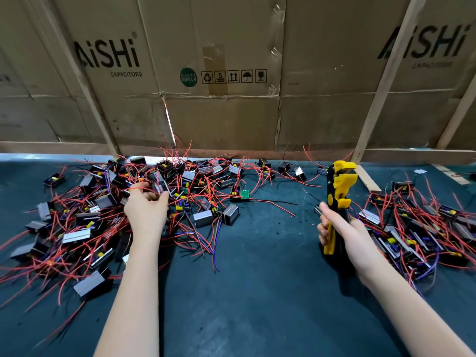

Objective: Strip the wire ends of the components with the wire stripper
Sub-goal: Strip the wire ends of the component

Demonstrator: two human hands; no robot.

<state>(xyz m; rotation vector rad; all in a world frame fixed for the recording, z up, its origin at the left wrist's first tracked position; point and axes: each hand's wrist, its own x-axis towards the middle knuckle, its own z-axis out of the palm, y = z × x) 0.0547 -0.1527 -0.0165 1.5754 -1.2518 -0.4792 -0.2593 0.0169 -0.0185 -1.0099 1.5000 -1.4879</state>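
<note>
A big heap of small black components (108, 215) with red, black and blue wires covers the left half of the table. My left hand (145, 210) reaches into this heap, its fingers curled around red wires (144, 188) and a component at the top of the heap. My right hand (340, 233) holds a yellow and black wire stripper (337, 194) upright by its handles, jaws pointing up and away from me. A second heap of components (425, 228) lies to the right of that hand.
The table has a dark green mat (257, 279), bare between my arms. Cardboard sheets printed AiSHi (231, 73) on wooden slats (381, 99) wall off the back. A loose green circuit board (245, 194) and stray components lie at mid table.
</note>
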